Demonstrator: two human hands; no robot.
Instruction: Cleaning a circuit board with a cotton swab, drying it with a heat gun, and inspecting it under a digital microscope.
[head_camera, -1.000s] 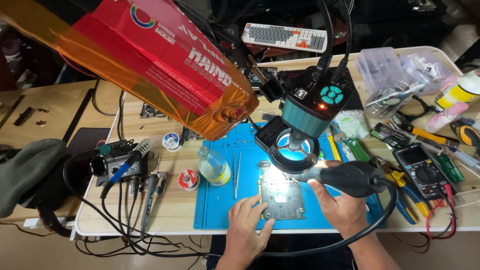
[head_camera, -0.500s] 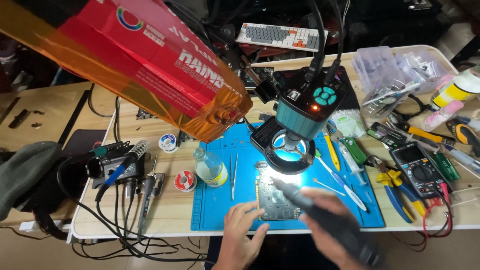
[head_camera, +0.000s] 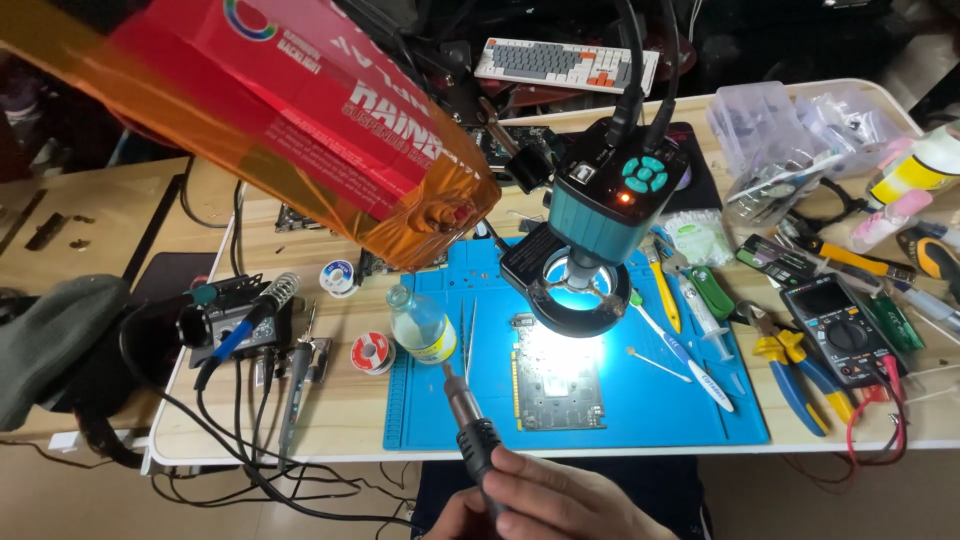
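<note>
Hot-air wand (head_camera: 468, 420) sits at six o'clock, low in my view, its dark handle wrapped tight in my right hand (head_camera: 560, 500), nozzle aimed up toward twelve. I can't tell which fingers belong to my left hand; it isn't clearly showing. Just past the nozzle tip, at one o'clock, the circuit board (head_camera: 558, 375) lies flat on the blue mat (head_camera: 660, 410), lit by the microscope ring light (head_camera: 578, 280). My judgement: keep the nozzle clear of the small bottle (head_camera: 420, 325) at eleven o'clock, hold steady over the board. Farther out, the multimeter (head_camera: 838, 325) rests on the bench (head_camera: 340, 410).
</note>
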